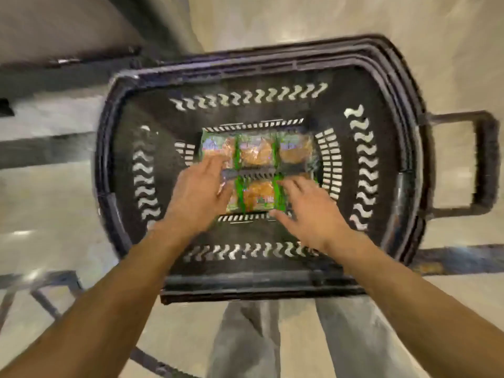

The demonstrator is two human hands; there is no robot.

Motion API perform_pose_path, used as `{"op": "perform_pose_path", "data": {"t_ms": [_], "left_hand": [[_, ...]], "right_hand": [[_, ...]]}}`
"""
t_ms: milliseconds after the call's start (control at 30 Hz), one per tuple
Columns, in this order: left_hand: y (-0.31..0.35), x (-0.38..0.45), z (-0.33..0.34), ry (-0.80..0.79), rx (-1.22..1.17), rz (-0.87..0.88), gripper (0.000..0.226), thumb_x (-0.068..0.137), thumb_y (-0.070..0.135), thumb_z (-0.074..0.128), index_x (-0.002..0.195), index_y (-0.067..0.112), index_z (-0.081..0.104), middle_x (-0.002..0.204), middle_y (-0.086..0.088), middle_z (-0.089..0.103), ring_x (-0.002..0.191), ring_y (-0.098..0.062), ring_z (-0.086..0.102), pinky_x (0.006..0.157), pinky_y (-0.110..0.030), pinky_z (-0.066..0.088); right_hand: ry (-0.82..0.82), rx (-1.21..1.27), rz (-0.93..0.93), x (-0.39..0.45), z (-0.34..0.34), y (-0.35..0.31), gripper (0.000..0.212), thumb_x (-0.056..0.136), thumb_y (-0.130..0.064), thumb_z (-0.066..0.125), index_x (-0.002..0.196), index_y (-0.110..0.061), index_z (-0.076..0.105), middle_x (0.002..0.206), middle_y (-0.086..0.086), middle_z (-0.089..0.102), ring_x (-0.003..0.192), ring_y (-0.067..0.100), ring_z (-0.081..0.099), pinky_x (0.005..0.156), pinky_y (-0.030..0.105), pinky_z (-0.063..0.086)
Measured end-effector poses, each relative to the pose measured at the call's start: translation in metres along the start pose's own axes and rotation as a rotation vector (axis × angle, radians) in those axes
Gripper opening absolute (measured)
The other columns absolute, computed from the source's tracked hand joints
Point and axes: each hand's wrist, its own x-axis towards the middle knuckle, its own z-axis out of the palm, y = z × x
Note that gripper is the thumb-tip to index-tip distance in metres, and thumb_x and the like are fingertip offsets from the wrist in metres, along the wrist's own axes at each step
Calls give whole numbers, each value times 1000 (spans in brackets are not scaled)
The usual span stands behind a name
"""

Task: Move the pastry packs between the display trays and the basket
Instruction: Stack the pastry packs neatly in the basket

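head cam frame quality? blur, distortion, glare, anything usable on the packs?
Head view: motion blur throughout, smearing the basket rim and both hands, left hand and right hand; wide-angle distortion bows the basket's sides outward; the pastry packs show as green and orange, print unreadable; soft glare patches on the floor; lighting even, no hard shadows.

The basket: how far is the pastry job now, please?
Done: several packs already lie at the bottom of the basket. In hand: the left hand and right hand reach in with straight fingers, gripping nothing clearly; the picture is blurred. Left: unclear, because no display trays are in view.
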Motion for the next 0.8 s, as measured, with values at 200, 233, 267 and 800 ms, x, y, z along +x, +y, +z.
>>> {"op": "perform_pose_path", "data": {"t_ms": [200, 233, 267, 800], "left_hand": [[-48, 64, 110, 47, 45, -25, 56, 87, 38, 45, 132, 5, 53, 126, -21, 58, 112, -44, 57, 94, -54, 48], [-52, 68, 119, 36, 32, -28, 53, 89, 35, 47, 132, 5, 52, 125, -21, 58, 112, -44, 56, 93, -53, 47], [-57, 70, 125, 30, 23, -30, 52, 89, 33, 49, 132, 5, 52, 124, -20, 58, 112, -43, 55, 93, -53, 47], [-30, 165, 125, -164, 202, 130, 70, 95, 40, 63, 151, 13, 31, 152, -13, 38, 139, -35, 37, 113, -45, 33]], "right_hand": [[-129, -85, -58, 120, 104, 44, 75, 92, -51, 62, 149, -11, 33, 147, 14, 40, 133, 36, 40, 104, 44, 37], [-147, -99, -63, 129, 116, 46, 76, 92, -50, 61, 150, -12, 31, 147, 14, 40, 133, 36, 39, 105, 45, 37], [-154, -131, -74, 136, 125, 47, 76, 92, -51, 61, 150, -12, 31, 146, 15, 42, 133, 36, 39, 105, 46, 37], [45, 130, 282, 116, 107, 62, 46, 89, -36, 71, 122, -21, 42, 114, 4, 62, 113, 34, 52, 96, 50, 41]]}}
